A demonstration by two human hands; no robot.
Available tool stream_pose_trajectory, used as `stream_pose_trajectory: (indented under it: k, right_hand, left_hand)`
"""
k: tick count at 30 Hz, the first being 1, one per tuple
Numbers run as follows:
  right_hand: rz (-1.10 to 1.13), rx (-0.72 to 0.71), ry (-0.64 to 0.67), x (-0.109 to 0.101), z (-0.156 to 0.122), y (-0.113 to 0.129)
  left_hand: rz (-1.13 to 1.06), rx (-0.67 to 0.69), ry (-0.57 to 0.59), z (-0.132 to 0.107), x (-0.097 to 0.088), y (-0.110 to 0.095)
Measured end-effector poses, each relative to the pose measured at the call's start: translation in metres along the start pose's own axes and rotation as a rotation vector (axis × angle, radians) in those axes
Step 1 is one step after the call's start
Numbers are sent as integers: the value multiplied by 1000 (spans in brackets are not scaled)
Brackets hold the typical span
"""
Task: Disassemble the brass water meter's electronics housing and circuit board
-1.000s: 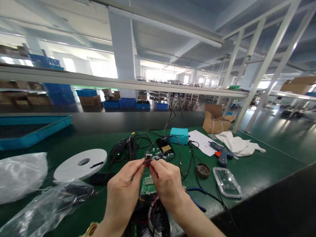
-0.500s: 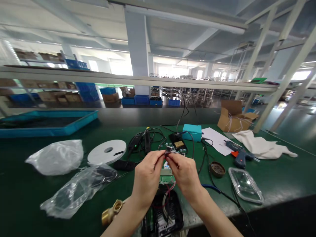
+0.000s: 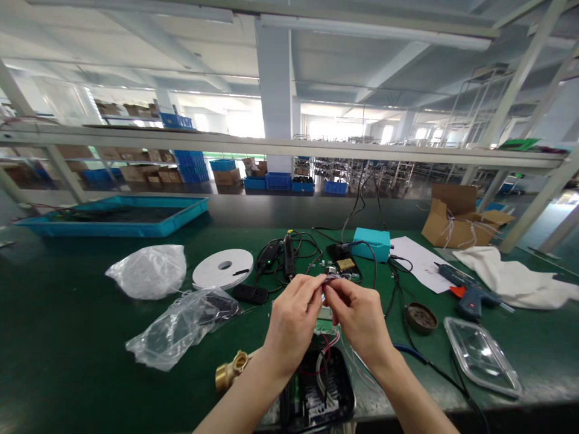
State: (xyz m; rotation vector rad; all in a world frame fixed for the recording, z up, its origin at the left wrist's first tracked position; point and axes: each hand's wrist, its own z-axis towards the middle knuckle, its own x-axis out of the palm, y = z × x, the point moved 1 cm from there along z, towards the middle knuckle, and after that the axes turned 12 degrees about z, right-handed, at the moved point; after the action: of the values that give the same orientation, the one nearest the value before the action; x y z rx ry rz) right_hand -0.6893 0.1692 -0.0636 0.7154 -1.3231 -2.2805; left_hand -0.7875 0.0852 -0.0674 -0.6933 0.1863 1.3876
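Both hands work in front of the person, above the bench [image 3: 81, 319]. The left hand [image 3: 292, 316] and the right hand [image 3: 364, 316] meet at the fingertips. The grip of each hand is a closed pinch, thumb against fingers, on one small dark part [image 3: 333, 278]. The part is located between the two sets of fingertips, raised off the bench; the fingers cover most of it, so its shape cannot be determined.

Below the hands is a green board [image 3: 324, 325], partly hidden by them. Red and white wires [image 3: 333, 340] extend from the lower edge of the board into a black case [image 3: 346, 392]. The case is open at the top and lies between the forearms, at the near edge of the bench. A brass fitting [image 3: 230, 372] lies just beside the left forearm.

Left of the hands: a white reel [image 3: 212, 274] lying flat, two clear bags [image 3: 151, 271], and, farther back, a blue tray [image 3: 174, 228]. Beyond the hands: a teal unit [image 3: 373, 244] with a cable attached. Right of the hands: a round tin [image 3: 421, 318], a clear container [image 3: 482, 355], a glue gun [image 3: 470, 304], a white cloth [image 3: 506, 274] and an open carton [image 3: 455, 232].
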Motion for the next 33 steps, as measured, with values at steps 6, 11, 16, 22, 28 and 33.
stream_pose_trajectory:
  k: [6,11,16,22,28,33]
  right_hand:
    - [89,-10,-97,8,-6,-5]
    - [377,127,-116,12,-9,-6]
    - [362,130,-106,10,-8,-7]
    - [230,47,-114,6,-10,-5]
    - [381,174,-21,-1,-7,2]
    - [439,317,149,-10,-3,3]
  left_hand:
    - [7,-136,-27,-3,-1,-4]
    - [-91,-262,42,-1,-1,-8]
    - [-299,-550,243,-1,2,-8]
    - [-173,-430,217,-1,0,-11]
    - [53,-37,162,-5,-2,-9]
    - [232,179,161,-9,0,1]
